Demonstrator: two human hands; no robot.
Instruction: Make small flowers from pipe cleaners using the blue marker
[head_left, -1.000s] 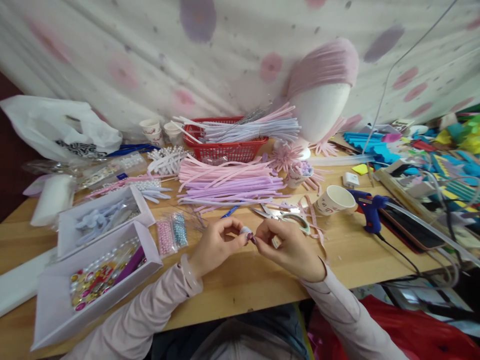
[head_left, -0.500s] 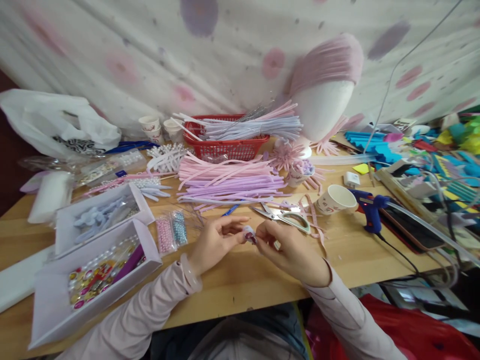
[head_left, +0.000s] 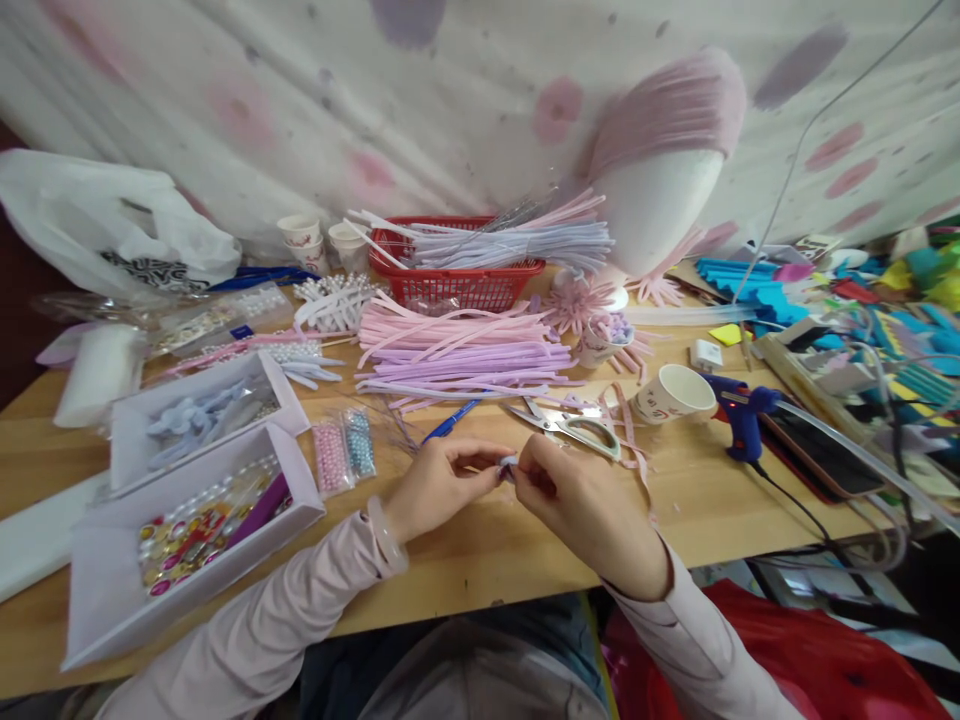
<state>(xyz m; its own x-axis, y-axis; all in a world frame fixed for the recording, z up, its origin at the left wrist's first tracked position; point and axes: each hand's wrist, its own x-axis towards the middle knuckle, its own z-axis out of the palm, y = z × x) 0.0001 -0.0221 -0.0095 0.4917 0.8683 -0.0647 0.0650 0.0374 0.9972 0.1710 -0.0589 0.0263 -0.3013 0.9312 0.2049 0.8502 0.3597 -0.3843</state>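
Between my two hands is a small pale lilac fuzzy piece [head_left: 508, 466], mostly covered by fingers, so its shape is unclear. My left hand [head_left: 442, 485] pinches its left side with thumb and fingertips. From the right, my right hand [head_left: 585, 505] closes on it with curled fingers. Just beyond the hands lie scissors [head_left: 574, 430] with pale green handles and a blue pen [head_left: 454, 420]. Bundles of pink pipe cleaners [head_left: 450, 335] and purple pipe cleaners [head_left: 465, 367] are spread behind them.
Left stand two white boxes, one with gems and beads [head_left: 97, 590], one with pale blue pieces [head_left: 127, 430]. Bead packets [head_left: 343, 452] lie beside them. A red basket [head_left: 457, 290] stands behind. To the right are a paper cup [head_left: 675, 393], a blue glue gun [head_left: 742, 415] and a phone [head_left: 832, 455].
My right hand has turned more knuckles-up over the small piece, and its fingers hide more of it. The dark red spot seen on it earlier is now hardly visible.
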